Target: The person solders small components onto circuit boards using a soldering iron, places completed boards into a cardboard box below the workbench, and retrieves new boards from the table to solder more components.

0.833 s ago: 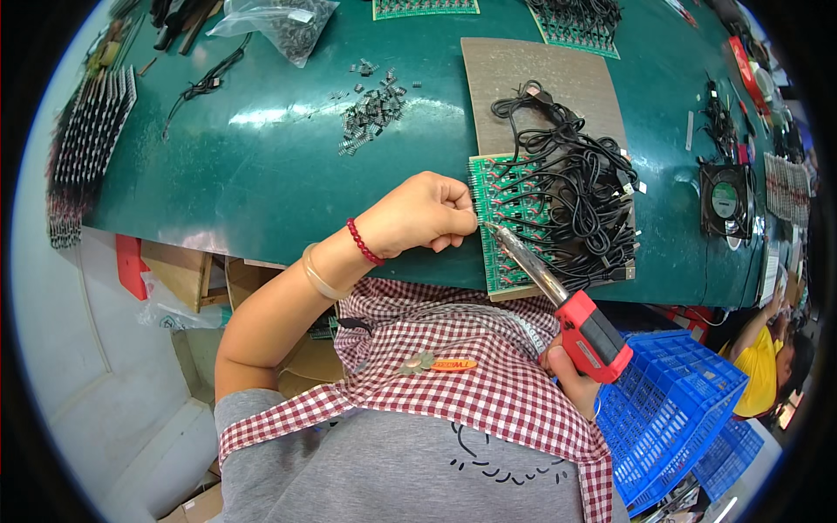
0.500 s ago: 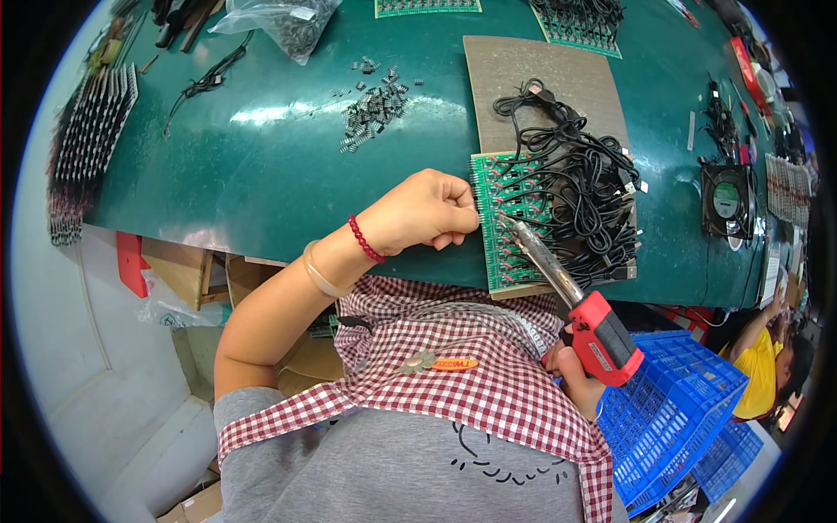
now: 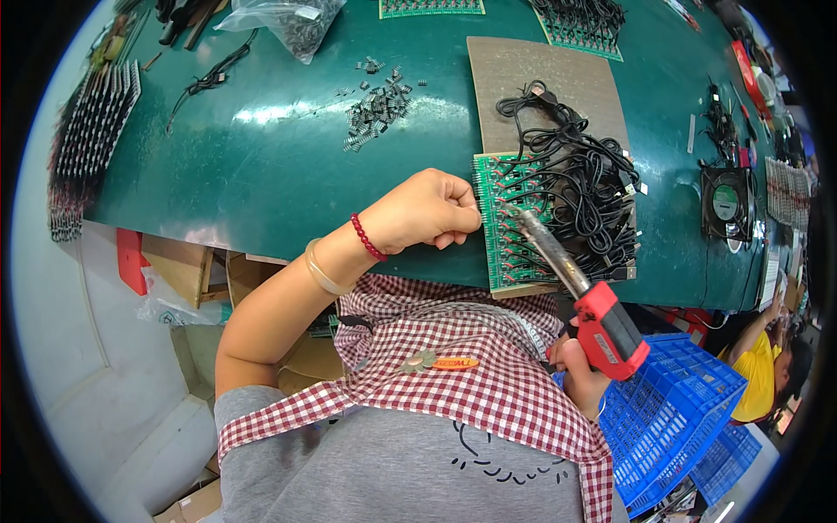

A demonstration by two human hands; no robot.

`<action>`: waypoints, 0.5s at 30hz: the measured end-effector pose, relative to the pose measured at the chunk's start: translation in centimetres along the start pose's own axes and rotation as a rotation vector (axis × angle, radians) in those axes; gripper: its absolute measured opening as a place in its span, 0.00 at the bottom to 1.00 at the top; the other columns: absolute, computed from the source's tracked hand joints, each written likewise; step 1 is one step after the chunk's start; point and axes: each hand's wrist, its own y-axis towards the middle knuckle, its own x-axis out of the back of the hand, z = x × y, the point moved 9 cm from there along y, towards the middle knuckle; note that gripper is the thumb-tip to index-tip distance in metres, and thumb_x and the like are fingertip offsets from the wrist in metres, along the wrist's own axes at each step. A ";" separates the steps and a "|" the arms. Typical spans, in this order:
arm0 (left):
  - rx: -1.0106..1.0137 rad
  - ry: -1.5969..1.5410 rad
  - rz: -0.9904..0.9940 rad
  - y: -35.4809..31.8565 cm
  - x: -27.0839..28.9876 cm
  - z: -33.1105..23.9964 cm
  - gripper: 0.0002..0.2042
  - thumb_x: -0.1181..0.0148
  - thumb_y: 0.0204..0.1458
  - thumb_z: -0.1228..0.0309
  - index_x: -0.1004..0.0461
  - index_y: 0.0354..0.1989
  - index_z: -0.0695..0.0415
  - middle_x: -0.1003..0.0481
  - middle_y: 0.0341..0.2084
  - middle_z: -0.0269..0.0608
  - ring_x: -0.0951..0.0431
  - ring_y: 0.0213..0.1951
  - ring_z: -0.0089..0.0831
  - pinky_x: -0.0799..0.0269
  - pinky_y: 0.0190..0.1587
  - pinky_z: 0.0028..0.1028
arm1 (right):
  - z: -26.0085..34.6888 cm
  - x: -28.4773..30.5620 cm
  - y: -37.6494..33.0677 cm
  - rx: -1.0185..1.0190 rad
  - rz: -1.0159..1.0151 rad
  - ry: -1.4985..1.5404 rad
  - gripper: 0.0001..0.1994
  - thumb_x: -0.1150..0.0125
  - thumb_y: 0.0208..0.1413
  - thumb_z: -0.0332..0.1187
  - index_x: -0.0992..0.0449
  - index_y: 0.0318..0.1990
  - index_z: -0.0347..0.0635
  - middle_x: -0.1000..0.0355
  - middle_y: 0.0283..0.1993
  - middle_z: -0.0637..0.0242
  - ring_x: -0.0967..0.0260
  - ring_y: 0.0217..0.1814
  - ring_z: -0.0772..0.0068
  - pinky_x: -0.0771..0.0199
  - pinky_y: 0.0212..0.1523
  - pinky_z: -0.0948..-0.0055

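On table (image 3: 288,187): bag (image 3: 281,19) of parts (image 3: 307,33) | left fingers (image 3: 455,193) bunched | right fingers (image 3: 574,356) clasping soldering iron (image 3: 603,324)

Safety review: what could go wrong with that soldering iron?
Burn: the soldering iron in the right hand has its tip close to the left hand; a slip might catch fingers.
Insulation damage: black cables lie beside the metal barrel, and could melt if it's hot.

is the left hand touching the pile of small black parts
Apart: the head view shows green tabletop between the left hand and the pile of small black parts.
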 end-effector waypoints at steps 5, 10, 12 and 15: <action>0.024 0.030 -0.038 -0.5 0.3 0.0 0.05 0.44 0.43 0.75 0.31 0.20 0.60 0.30 0.15 0.33 0.34 0.14 0.15 0.41 0.16 0.16 | 1.6 -0.7 0.4 0.017 0.038 0.110 0.16 0.48 0.51 0.26 0.40 0.46 0.31 0.41 0.17 0.65 0.45 0.17 0.77 0.39 0.23 0.73; -0.472 0.808 -0.540 -2.9 5.1 -5.8 0.07 0.42 0.44 0.72 0.30 0.27 0.63 0.27 0.17 0.40 0.28 0.18 0.27 0.33 0.23 0.26 | 1.5 -0.6 0.2 -0.019 0.018 0.204 0.16 0.47 0.51 0.27 0.40 0.46 0.31 0.41 0.18 0.65 0.44 0.18 0.76 0.39 0.23 0.73; -0.485 1.176 -0.962 -5.0 7.1 -8.3 0.07 0.42 0.43 0.71 0.30 0.29 0.59 0.27 0.24 0.45 0.26 0.28 0.43 0.31 0.30 0.36 | 1.5 -0.6 0.2 -0.019 0.017 0.193 0.16 0.47 0.51 0.27 0.40 0.46 0.31 0.41 0.18 0.65 0.45 0.18 0.76 0.39 0.23 0.73; -0.360 1.295 -0.969 -4.1 8.6 -7.4 0.06 0.43 0.45 0.71 0.32 0.29 0.60 0.28 0.26 0.46 0.26 0.30 0.43 0.32 0.32 0.37 | 1.7 -0.7 0.3 -0.013 0.039 0.173 0.16 0.47 0.51 0.28 0.40 0.46 0.31 0.41 0.18 0.65 0.45 0.18 0.76 0.39 0.23 0.73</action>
